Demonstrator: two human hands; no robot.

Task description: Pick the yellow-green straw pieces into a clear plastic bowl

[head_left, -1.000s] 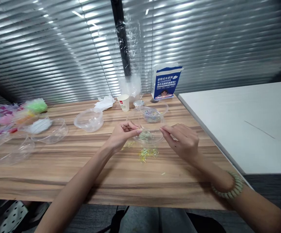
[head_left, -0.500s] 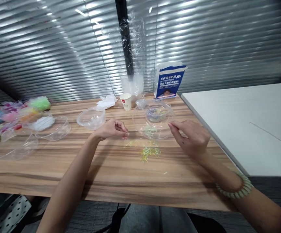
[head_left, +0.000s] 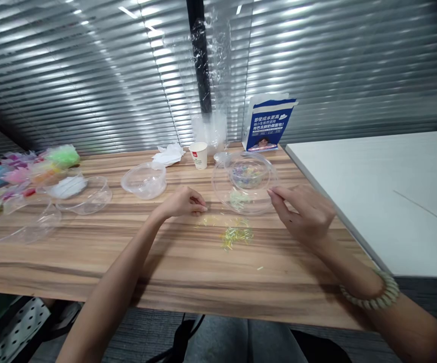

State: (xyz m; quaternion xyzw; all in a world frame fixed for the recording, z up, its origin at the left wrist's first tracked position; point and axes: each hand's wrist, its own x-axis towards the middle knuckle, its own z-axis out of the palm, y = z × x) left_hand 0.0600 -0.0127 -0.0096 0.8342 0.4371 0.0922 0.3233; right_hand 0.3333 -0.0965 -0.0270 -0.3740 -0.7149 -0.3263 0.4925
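My left hand (head_left: pixel 186 202) is low over the table, its fingertips pinched together beside a few stray yellow pieces (head_left: pixel 208 221). Whatever those fingertips hold, if anything, is too small to name. My right hand (head_left: pixel 306 212) is also pinched, at the right edge of a clear divided plastic container (head_left: pixel 218 194); I cannot make out what lies between its fingers. One compartment of that container has purple and blue bits (head_left: pixel 246 174), and the nearer one has pale green bits (head_left: pixel 238 199). Between my hands is a loose pile of thin yellow-green tube-like pieces (head_left: pixel 236 236).
A clear bowl (head_left: pixel 144 181), white tissue (head_left: pixel 169 154), a paper cup (head_left: pixel 199 155) and a blue-and-white bag (head_left: pixel 270 123) stand along the back. More clear trays (head_left: pixel 21 229) and colourful packets (head_left: pixel 61 156) lie at left. A white table (head_left: pixel 384 201) adjoins on the right.
The view has shifted slightly. My left hand has moved a little toward the stray yellow pieces, and its fingers are lower. My right hand stays by the container's edge.
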